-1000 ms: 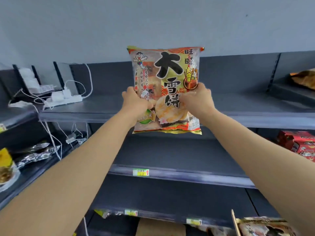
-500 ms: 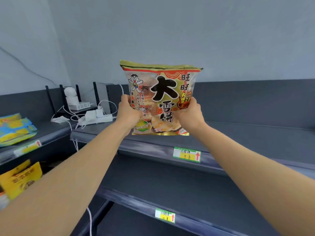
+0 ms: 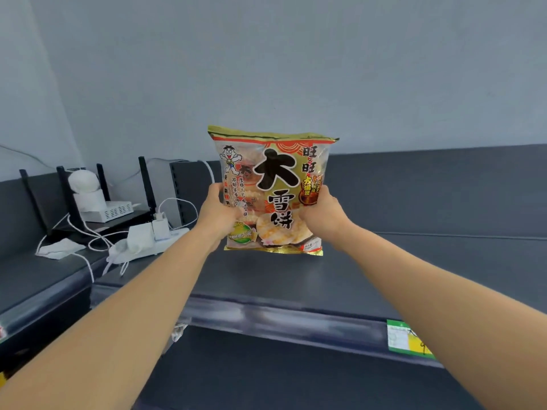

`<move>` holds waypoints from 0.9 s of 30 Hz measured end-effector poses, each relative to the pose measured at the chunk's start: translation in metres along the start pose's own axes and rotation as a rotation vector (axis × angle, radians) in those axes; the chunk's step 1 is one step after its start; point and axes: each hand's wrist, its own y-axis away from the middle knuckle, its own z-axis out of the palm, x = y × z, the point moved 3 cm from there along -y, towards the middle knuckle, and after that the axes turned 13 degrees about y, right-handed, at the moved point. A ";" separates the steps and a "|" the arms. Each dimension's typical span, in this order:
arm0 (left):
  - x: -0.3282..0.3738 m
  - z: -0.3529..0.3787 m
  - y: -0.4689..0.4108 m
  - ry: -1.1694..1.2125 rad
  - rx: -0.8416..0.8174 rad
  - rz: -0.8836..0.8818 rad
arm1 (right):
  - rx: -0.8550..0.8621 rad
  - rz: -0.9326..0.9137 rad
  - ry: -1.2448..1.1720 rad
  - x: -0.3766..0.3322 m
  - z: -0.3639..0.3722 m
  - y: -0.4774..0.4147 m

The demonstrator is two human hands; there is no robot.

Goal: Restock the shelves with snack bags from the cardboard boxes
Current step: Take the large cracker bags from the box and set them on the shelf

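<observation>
A large rice-cracker snack bag (image 3: 273, 184), gold-edged with big black characters and a cartoon boy, stands upright over the top shelf (image 3: 414, 270). Its bottom edge is at the dark grey shelf surface; contact cannot be told. My left hand (image 3: 217, 216) grips the bag's left side and my right hand (image 3: 321, 216) grips its right side, thumbs on the front. No cardboard box is in view.
At the left of the top shelf lie a white power strip with plugs (image 3: 148, 239), white cables, a router with black antennas (image 3: 109, 210) and a folded cloth (image 3: 60, 250). A green and yellow price tag (image 3: 407, 338) sits on the shelf's front rail. A lower shelf (image 3: 281, 377) shows below.
Both hands have carried the bag up from in front of the middle shelves to the top shelf. The view has risen with it, so the lower shelves have dropped out of sight.
</observation>
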 end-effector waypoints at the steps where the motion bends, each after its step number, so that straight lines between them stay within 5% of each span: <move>1: -0.008 -0.004 -0.013 0.004 -0.014 -0.007 | 0.000 0.019 0.004 -0.001 0.010 -0.010; 15: -0.060 0.002 -0.113 0.021 -0.192 -0.104 | 0.069 0.168 0.100 0.001 0.056 -0.078; 27: -0.075 0.008 -0.112 -0.115 -0.274 -0.101 | 0.014 0.196 0.232 0.003 0.066 -0.069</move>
